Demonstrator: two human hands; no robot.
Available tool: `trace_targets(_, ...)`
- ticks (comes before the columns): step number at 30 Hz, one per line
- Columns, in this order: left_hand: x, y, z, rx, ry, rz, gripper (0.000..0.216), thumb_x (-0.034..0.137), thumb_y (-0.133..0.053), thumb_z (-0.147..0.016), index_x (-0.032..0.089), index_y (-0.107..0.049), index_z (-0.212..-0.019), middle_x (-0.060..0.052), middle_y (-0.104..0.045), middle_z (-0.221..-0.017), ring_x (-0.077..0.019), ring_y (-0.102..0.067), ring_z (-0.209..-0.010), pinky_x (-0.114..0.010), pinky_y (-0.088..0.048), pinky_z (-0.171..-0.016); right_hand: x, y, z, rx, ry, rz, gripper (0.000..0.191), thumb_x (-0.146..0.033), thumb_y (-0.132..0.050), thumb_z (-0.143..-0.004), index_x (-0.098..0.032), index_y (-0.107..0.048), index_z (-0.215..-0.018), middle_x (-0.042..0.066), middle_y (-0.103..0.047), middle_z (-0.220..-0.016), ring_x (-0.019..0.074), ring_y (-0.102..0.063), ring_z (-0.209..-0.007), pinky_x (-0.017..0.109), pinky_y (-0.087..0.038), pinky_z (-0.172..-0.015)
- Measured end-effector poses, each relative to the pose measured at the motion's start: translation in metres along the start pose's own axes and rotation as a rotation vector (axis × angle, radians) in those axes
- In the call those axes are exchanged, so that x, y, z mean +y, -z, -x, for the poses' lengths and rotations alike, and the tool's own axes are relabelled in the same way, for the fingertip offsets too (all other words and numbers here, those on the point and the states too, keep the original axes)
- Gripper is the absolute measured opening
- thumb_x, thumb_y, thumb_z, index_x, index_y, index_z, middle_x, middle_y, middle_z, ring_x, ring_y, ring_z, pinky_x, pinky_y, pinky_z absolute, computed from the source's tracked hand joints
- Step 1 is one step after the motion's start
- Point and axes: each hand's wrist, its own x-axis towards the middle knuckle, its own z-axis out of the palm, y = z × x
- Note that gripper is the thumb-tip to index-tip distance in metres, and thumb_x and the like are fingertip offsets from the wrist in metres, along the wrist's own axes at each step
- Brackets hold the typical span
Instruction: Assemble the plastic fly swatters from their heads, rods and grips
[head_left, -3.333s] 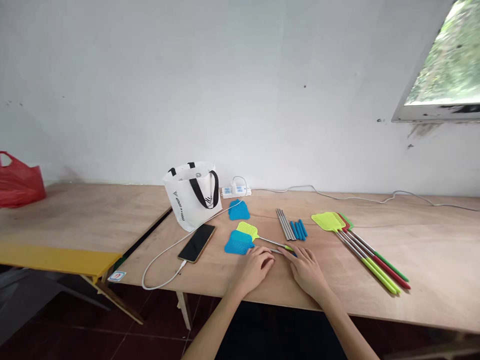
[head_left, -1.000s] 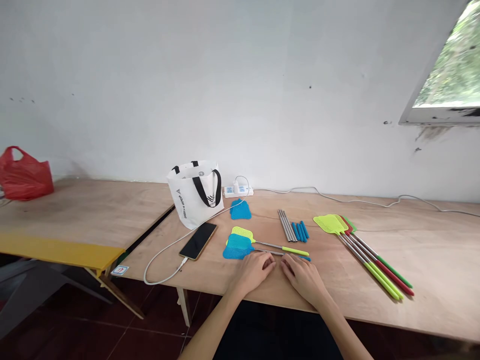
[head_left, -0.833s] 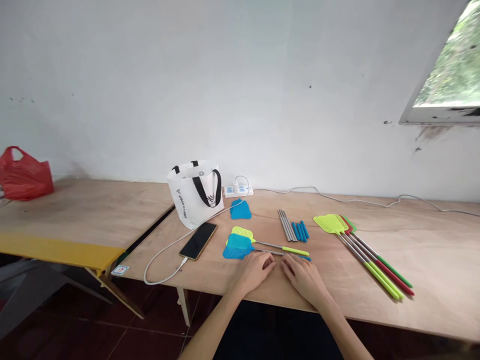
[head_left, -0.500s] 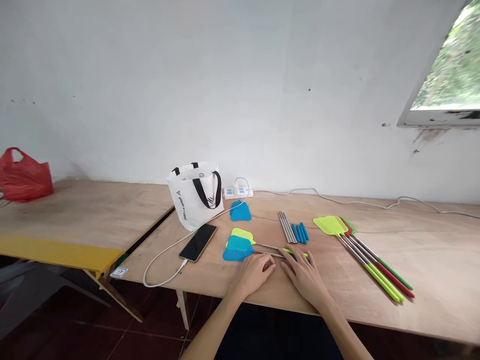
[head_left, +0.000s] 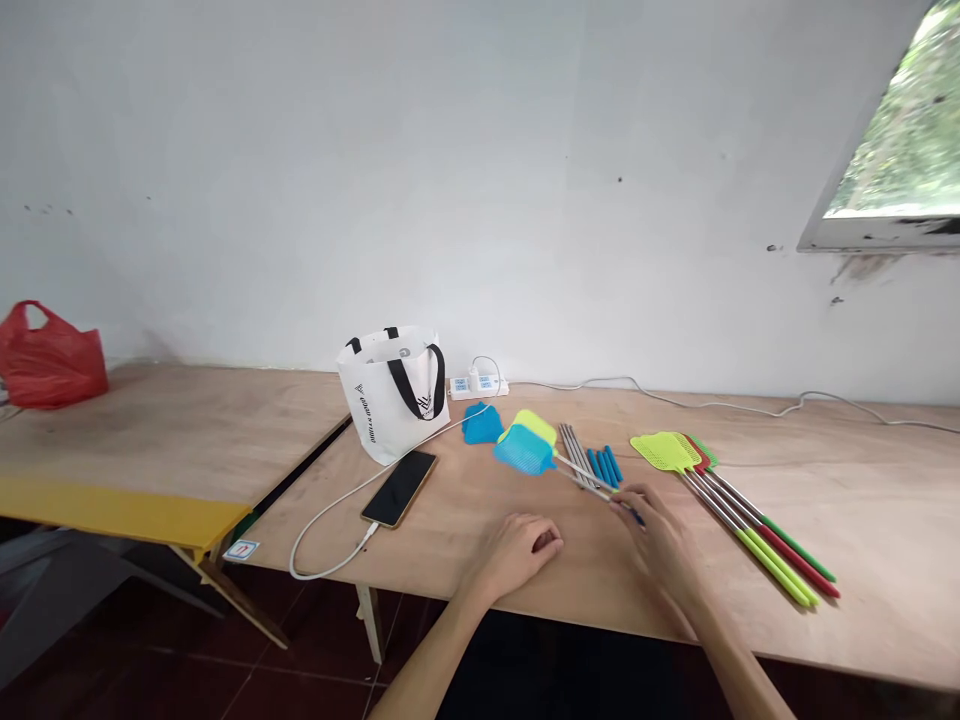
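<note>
My right hand (head_left: 660, 535) is closed on the handles of two fly swatters, one with a blue head (head_left: 523, 452) and one with a yellow-green head (head_left: 535, 425). Both are raised off the wooden table (head_left: 465, 560) and point up and to the left. My left hand (head_left: 520, 549) rests on the table just left of it, fingers loosely curled, holding nothing. Under the raised swatters lie several metal rods (head_left: 573, 445) and blue handle sleeves (head_left: 604, 465). A loose blue swatter head (head_left: 480, 424) lies behind them.
Three finished swatters (head_left: 739, 515) lie to the right. A phone (head_left: 389, 488) on a white cable, a white tote bag (head_left: 393, 390) and a power strip (head_left: 477, 384) stand to the left. A red plastic bag (head_left: 49, 357) sits on the neighbouring table.
My right hand has closed on the two swatters' handles and lifted them off the table, swinging them to the right. My left hand let go and stayed down.
</note>
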Motion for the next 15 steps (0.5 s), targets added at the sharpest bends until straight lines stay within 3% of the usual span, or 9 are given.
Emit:
trace_targets(4,0.002,0.002,0.0,-0.012,0.025,0.035,0.014,0.028,-0.059,-0.096,0.023,-0.067,-0.087,0.001,-0.069,-0.081,-0.0167,-0.062,-0.079,-0.025,-0.04,-0.071,0.035,0.033,-0.004,0.122,-0.265,0.183,0.045,-0.054,-0.039,-0.099,-0.024,-0.072,-0.098,0.01,-0.068,-0.107,0.0236,-0.067,-0.084,0.034,-0.05,-0.069)
trace_targets(7,0.004,0.003,-0.001,-0.024,0.04,0.042,0.014,0.029,-0.059,-0.096,0.023,-0.068,-0.087,0.002,-0.069,-0.082,-0.0165,-0.062,-0.08,-0.025,-0.04,-0.073,0.066,0.05,0.003,0.018,-0.477,0.36,0.048,-0.055,-0.038,-0.096,-0.024,-0.074,-0.1,0.011,-0.069,-0.108,0.0257,-0.067,-0.082,0.036,-0.048,-0.064)
trace_targets(11,0.005,0.003,-0.001,-0.017,0.059,0.055,0.014,0.029,-0.059,-0.095,0.023,-0.068,-0.086,0.001,-0.07,-0.084,-0.0167,-0.063,-0.081,-0.025,-0.041,-0.072,0.094,0.059,0.016,-0.213,-0.471,0.466,0.048,-0.049,-0.033,-0.097,-0.024,-0.073,-0.1,0.012,-0.071,-0.107,0.0303,-0.067,-0.093,0.04,-0.05,-0.073)
trace_targets(15,0.004,0.003,-0.001,-0.021,0.077,0.052,0.013,0.029,-0.059,-0.096,0.024,-0.07,-0.089,0.001,-0.072,-0.088,-0.0173,-0.064,-0.084,-0.026,-0.042,-0.075,0.098,0.06,0.019,-0.201,-0.495,0.542,0.053,-0.053,-0.032,-0.097,-0.024,-0.066,-0.125,0.014,-0.07,-0.114,0.0337,-0.064,-0.107,0.047,-0.051,-0.085)
